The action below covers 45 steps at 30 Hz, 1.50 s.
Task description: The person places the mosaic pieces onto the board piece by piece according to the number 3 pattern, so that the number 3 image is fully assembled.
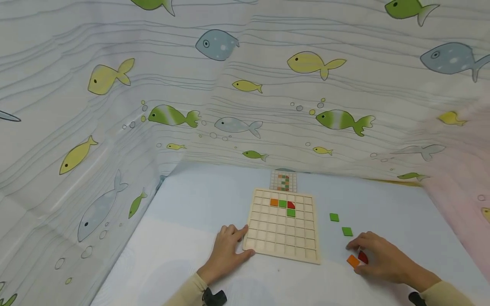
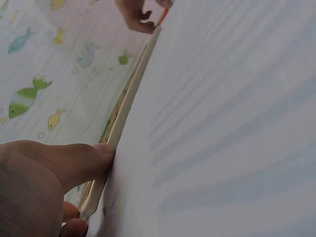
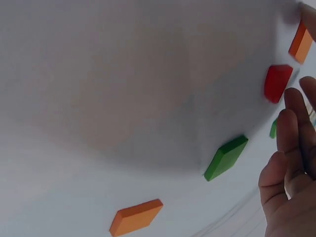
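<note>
A square wooden grid board [image 1: 283,238] lies on the table. Set in its upper cells are an orange tile [image 1: 274,202], two green tiles [image 1: 282,203] and a red rounded tile [image 1: 291,205]. My left hand [image 1: 226,250] holds the board's near left corner, thumb on the front edge and fingers at the left side. To the board's right, my right hand [image 1: 383,259] hovers low with bent fingers around a loose red piece [image 1: 363,257] and an orange tile [image 1: 353,261]. Its thumb tip is right at the orange tile; the fingers stand apart from the red piece in the right wrist view.
Two loose green tiles [image 1: 334,217] lie between the board and my right hand. Another orange tile [image 3: 136,217] shows in the right wrist view. Behind the board is a small pattern card [image 1: 283,181] with coloured squares. A fish-print cloth [image 1: 268,102] hangs around the table.
</note>
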Available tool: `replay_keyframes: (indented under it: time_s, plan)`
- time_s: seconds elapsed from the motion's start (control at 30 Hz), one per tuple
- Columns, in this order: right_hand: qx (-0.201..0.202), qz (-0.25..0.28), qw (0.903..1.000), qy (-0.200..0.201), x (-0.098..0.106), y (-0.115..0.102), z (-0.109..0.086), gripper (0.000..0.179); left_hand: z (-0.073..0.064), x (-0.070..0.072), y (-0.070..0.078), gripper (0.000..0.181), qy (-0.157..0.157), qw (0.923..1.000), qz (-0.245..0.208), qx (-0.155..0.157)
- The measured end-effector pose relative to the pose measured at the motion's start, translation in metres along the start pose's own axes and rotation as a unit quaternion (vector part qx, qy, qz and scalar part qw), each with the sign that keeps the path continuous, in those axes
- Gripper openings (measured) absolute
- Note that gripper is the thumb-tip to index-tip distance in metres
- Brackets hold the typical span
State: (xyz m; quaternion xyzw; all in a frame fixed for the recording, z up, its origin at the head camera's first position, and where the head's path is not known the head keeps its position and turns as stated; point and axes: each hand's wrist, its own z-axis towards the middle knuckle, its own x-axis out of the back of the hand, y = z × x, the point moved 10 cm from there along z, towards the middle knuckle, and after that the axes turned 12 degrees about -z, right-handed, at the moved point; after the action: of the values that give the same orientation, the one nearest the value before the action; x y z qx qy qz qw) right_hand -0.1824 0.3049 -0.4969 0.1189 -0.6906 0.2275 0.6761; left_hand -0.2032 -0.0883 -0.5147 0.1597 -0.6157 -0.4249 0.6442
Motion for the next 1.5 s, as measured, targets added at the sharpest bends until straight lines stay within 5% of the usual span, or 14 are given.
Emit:
replay_keyframes:
  time_s: [0.67, 1.5]
  plan:
    - [0.034, 0.018, 0.9992, 0.006, 0.003, -0.012, -0.002, 0.043, 0.003, -0.001, -0.004, 0.072, 0.006, 1.0000, -0.004, -0.002]
    - [0.039, 0.113, 0.9917, -0.048, -0.009, -0.011, 0.001, 0.032, 0.000, 0.000, -0.003, 0.073, 0.007, 1.0000, 0.000, -0.005]
